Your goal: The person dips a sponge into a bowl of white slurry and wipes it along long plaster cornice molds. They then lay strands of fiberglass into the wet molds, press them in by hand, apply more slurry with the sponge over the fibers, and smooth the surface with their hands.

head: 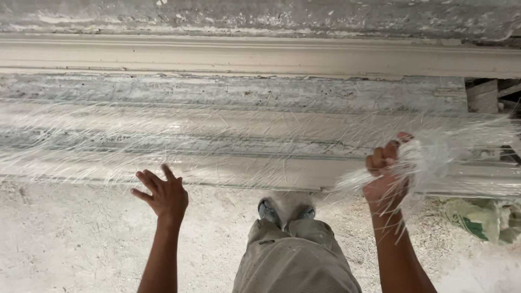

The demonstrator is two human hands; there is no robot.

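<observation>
Spreading glass fibres (163, 138) along long mould (260, 163) at mid-frame: left hand (163, 195) open, splayed; right hand (388, 173) clenching fibre bundle (434, 157). Next, likely teasing more strands out evenly.

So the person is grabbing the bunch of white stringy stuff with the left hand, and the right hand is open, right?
Not quite: the hands are swapped. In the head view the right hand has its grip closed on the bunch of white fibres, and the left hand is the open one, fingers spread just in front of the long moulding that the fibres are spread over.
</observation>
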